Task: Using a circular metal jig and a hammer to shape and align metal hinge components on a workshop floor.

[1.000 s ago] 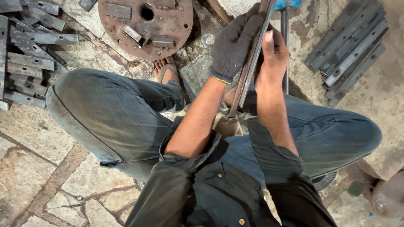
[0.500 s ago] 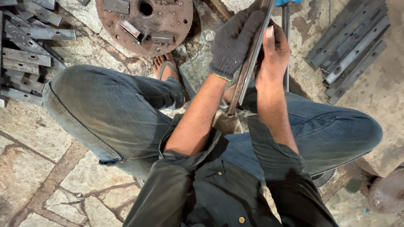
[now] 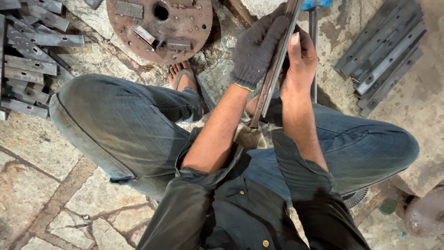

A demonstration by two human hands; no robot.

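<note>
I sit with my knees spread on a stone floor. A long flat metal bar runs from the top edge down between my legs. My left hand, in a dark knit glove, grips the bar from the left. My right hand, bare, clasps the bar from the right, thumb pointing up along it. A thinner rod with a blue top stands just behind my right hand.
A rusty round steel disc with small plates on it lies at the top. Several flat steel strips are piled at the left, more strips at the upper right. A sandalled foot rests below the disc.
The view has shifted slightly. Both hands keep their hold on the bar, at most a small shift along it.
</note>
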